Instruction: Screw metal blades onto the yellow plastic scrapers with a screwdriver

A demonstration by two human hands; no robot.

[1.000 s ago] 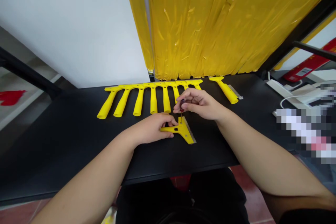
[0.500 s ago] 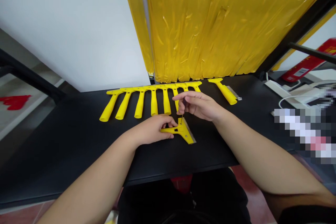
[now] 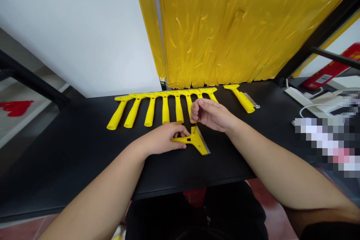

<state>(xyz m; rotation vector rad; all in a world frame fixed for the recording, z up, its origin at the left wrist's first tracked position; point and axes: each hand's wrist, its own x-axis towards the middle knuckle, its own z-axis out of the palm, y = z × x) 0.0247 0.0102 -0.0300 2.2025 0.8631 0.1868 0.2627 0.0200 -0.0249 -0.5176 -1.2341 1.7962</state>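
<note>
My left hand (image 3: 170, 137) is closed round the handle of a yellow scraper (image 3: 199, 145), which lies on the black table with its metal blade toward the right. Above the scraper's head, my right hand (image 3: 210, 114) grips a screwdriver (image 3: 200, 111) with a dark handle, held nearly upright. Its thin shaft reaches down to the scraper head near the upper screw. Most of the screwdriver's handle is hidden by my fingers. A second screw shows lower on the head.
Several yellow scraper handles (image 3: 150, 111) stand in a row along the back of the black table (image 3: 92, 150). Farther right lies another yellow handle (image 3: 244, 101) beside a metal blade (image 3: 252, 100). White power strips and cables (image 3: 302, 99) sit at the right, near a red package (image 3: 327, 69).
The fingers of my right hand have curled in around the screwdriver; the index finger was stretched out before. My left hand and the scraper stay in place.
</note>
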